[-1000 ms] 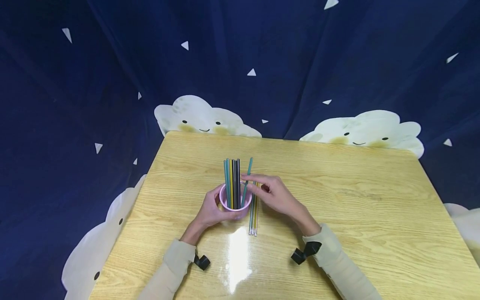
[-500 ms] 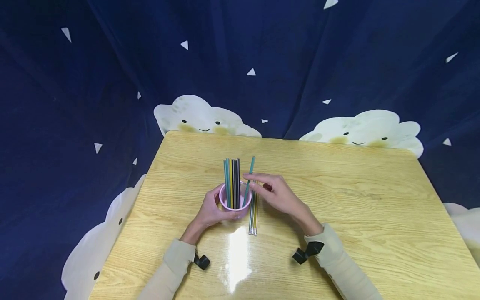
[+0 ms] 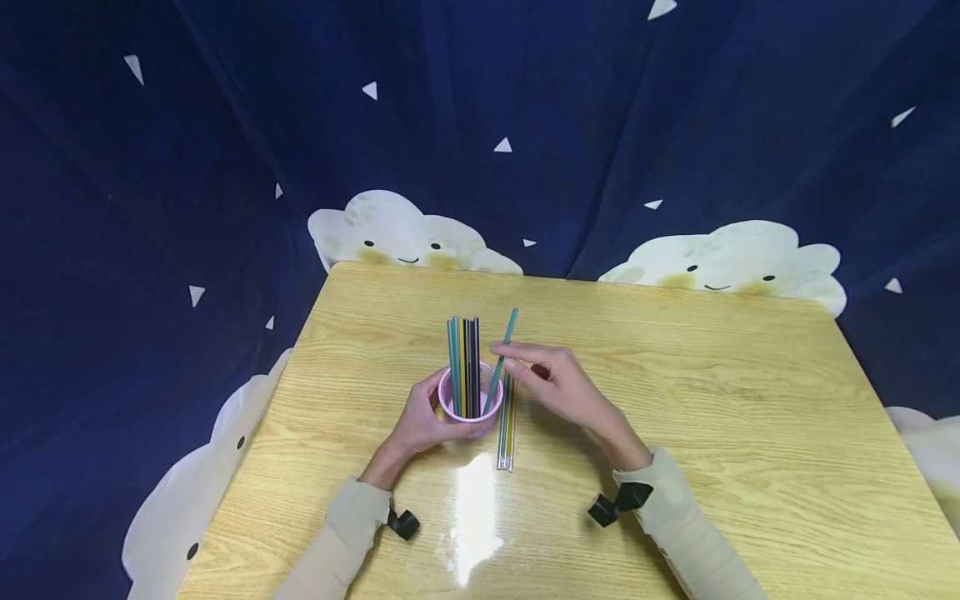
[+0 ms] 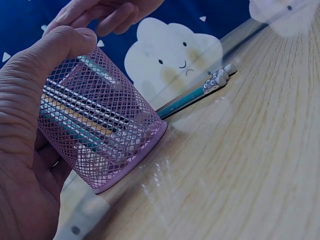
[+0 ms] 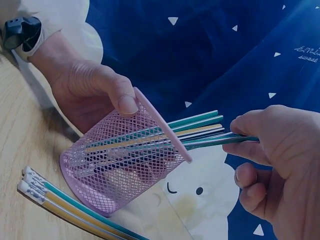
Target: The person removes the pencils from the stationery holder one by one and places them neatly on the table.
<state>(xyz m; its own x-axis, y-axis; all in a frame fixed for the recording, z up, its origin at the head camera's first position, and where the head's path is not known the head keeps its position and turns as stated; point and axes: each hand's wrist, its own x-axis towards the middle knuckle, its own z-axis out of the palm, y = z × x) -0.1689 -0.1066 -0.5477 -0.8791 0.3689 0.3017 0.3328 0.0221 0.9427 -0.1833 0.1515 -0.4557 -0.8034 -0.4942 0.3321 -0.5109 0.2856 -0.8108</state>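
The green pencil [image 3: 512, 323] has tilted rightward, pinched by the right hand [image 3: 566, 385].

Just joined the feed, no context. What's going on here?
A person is working with pencils at a wooden table. The left hand grips a pink mesh cup, while the right hand pinches a teal pencil whose lower end is inside the cup. Several teal, yellow and dark pencils stand together in the cup. A few loose pencils lie on the table to its right, eraser ends toward the person.
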